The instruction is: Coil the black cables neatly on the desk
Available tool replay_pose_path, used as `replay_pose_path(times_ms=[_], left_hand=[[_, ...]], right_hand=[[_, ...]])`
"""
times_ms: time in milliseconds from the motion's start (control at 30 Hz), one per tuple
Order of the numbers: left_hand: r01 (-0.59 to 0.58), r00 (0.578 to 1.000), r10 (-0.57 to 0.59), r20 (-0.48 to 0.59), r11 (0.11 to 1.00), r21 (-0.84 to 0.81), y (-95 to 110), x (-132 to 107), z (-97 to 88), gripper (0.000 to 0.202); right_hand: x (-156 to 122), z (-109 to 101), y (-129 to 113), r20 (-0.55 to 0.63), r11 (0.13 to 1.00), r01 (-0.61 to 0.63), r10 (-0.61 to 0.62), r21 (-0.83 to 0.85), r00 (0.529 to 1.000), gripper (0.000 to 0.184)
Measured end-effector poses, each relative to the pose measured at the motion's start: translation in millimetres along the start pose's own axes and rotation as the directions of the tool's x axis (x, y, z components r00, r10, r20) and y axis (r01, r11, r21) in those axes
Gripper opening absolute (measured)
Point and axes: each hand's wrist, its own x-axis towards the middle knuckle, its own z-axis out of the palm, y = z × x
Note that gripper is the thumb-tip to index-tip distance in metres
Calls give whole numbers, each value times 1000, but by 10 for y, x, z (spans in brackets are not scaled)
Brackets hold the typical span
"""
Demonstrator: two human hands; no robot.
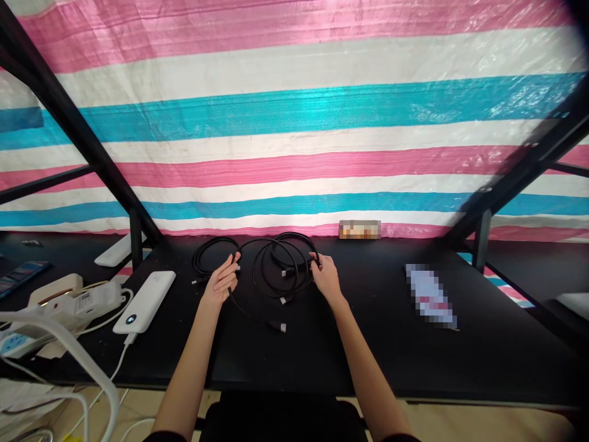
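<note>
Black cables lie in loose loops on the black table (294, 362). My left hand (224, 281) is closed on a black cable (257, 240), whose loop arches to the right; a short length hangs below the fingers. My right hand (326, 276) pinches the right side of the looped cable. Left of my left hand rests another coil of black cable (197, 253), with a small plug by it. Between the hands, several metal plug ends show, and one silver connector (283, 328) lies nearer to me. Which end belongs to which cable I cannot tell.
A white power bank (145, 302) with a white cable lies at left, by a white power strip (87, 304). A blurred packet (430, 296) is at right, a small box (359, 229) at the back. Black frame bars (101, 166) slant up both sides before a striped sheet (294, 104).
</note>
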Motion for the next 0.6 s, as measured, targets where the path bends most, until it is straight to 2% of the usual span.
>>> replay_pose_path(times_ms=[67,200,367,467,600], left_hand=[[-4,1000,5,20,1000,-20,2,-9,6,51],[-6,1000,7,19,999,-41,6,-21,5,52],[-15,999,17,35,998,-64,9,-12,-13,50],[-27,998,30,47,997,-71,15,-8,-25,49],[-32,999,34,33,998,-63,21,-6,-39,49]], right_hand=[[-5,32,24,-28,998,35,-36,-60,999,35],[-29,69,10,-21,994,73,-75,-79,997,35],[-53,67,-36,-17,987,73,-77,-140,997,32],[-54,70,-37,53,987,39,-31,-156,998,31],[-51,101,-22,159,999,-3,12,-53,987,32]])
